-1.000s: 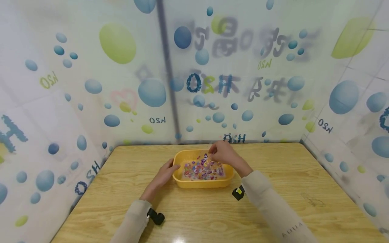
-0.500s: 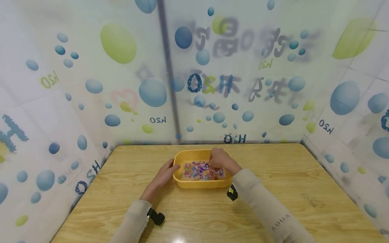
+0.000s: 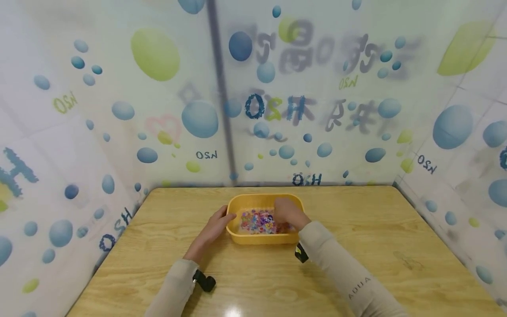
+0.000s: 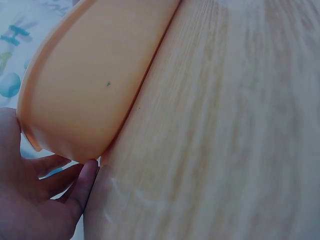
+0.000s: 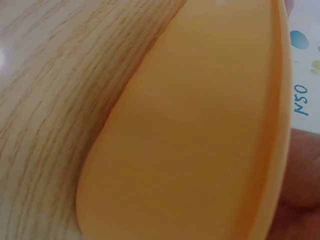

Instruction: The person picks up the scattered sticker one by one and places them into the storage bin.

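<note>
A yellow plastic basin (image 3: pixel 263 239) stands on the wooden table, with many small multicoloured pieces (image 3: pixel 256 221) spread over its bottom; they are too small to tell their kind. My left hand (image 3: pixel 215 224) grips the basin's left end, thumb over the rim and fingers against the outer wall, as the left wrist view also shows. My right hand (image 3: pixel 289 212) reaches down inside the basin's right half, among the pieces. Its fingertips are hidden, so whether they pinch anything cannot be seen. In the right wrist view the basin's outer wall (image 5: pixel 185 130) covers most of that hand.
The wooden table (image 3: pixel 253 281) extends around the basin on all sides. Behind it and at both sides hang pale curtains (image 3: pixel 336 163) with blue and green dots. Each wrist bears a small black camera (image 3: pixel 204 281).
My right hand has gone down from above the rim, with a small purple piece at its fingers, into the pieces in the basin. My left hand stays on the basin's end.
</note>
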`<action>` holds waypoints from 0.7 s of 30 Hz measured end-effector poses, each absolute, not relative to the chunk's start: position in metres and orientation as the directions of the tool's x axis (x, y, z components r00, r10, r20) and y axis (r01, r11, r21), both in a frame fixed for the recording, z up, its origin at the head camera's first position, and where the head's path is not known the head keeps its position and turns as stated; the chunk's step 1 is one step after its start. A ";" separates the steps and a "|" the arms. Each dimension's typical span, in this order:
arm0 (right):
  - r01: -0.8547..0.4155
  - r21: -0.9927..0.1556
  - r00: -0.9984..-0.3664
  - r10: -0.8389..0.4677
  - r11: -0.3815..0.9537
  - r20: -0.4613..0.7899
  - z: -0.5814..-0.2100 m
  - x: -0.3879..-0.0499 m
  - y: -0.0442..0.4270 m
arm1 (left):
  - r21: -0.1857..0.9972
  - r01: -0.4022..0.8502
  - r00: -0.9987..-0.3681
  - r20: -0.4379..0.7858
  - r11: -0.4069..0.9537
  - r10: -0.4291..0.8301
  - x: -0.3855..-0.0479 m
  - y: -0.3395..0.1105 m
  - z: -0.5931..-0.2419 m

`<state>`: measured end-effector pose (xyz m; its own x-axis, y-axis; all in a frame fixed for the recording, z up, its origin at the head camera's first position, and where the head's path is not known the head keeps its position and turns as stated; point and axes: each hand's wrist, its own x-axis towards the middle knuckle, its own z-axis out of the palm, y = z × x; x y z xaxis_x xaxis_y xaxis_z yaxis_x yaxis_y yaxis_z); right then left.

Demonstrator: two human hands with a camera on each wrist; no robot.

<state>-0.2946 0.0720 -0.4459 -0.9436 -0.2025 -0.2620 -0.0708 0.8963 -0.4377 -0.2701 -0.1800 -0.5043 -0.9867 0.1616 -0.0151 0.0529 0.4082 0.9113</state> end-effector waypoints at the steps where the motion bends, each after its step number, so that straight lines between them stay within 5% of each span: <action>1: -0.071 -0.427 -0.942 -0.201 0.902 -0.268 -0.445 -0.294 0.072 | 0.911 0.055 -0.987 -0.012 0.409 0.161 -0.270 -0.180 -0.504; 21: -0.097 -0.360 -0.927 -0.216 0.928 -0.307 -0.440 -0.288 0.069 | 0.911 0.041 -0.988 -0.023 0.411 0.150 -0.270 -0.181 -0.503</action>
<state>-0.2878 0.0686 -0.4395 -0.9269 -0.2162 -0.3068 -0.0973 0.9279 -0.3600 -0.2702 -0.1807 -0.5033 -0.9885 0.1497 -0.0231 0.0410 0.4114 0.9105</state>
